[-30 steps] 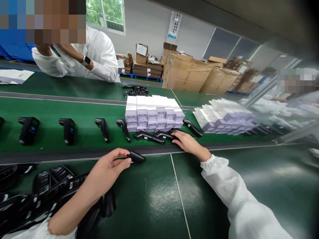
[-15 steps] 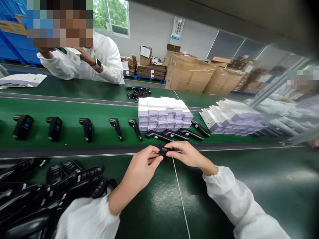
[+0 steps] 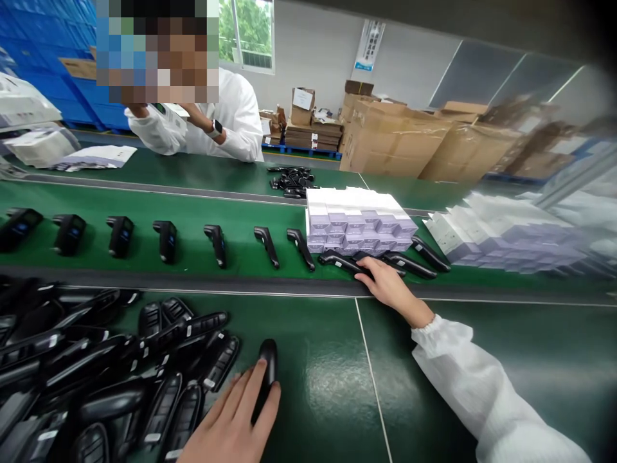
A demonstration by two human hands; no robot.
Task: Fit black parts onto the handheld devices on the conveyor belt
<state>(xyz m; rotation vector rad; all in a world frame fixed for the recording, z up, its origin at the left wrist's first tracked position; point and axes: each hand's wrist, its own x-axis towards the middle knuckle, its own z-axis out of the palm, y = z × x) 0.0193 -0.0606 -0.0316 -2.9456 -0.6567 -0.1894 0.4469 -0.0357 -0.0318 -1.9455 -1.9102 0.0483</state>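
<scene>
Not much readable text here, honestly. There's a hanging wall poster point(image 3: 370, 44) with vertical characters and a blue lower end, but it's too small to make out. The stacked white-and-lilac boxes point(image 3: 361, 222) carry tiny print on their lilac ends, also unreadable, and I can't pick out a brand. The black gun-shaped devices point(image 3: 70, 235) lined up on the green belt point(image 3: 236, 215) show bluish marks on some, little white labels on others. Same kind of blank-looking white tags on the pile of black parts point(image 3: 219, 363) on the near table point(image 3: 328, 360). A cardboard carton point(image 3: 303, 106) at the back has a white sheet on it, nothing legible.

Left hand point(image 3: 236, 418) is over a loose black part point(image 3: 268, 360) just right of that pile, thumb and fingers fairly spread around it; can't tell if it's gripped. Right hand point(image 3: 385, 283) has bent fingers on a black device point(image 3: 337, 258) lying right in front of the boxes, grip unclear too. That stack crowds the belt behind the fingers, with a second box stack point(image 3: 506, 231) further right. Across the belt, a person in white sleeves point(image 3: 236, 116) wears a watch point(image 3: 216, 128).
</scene>
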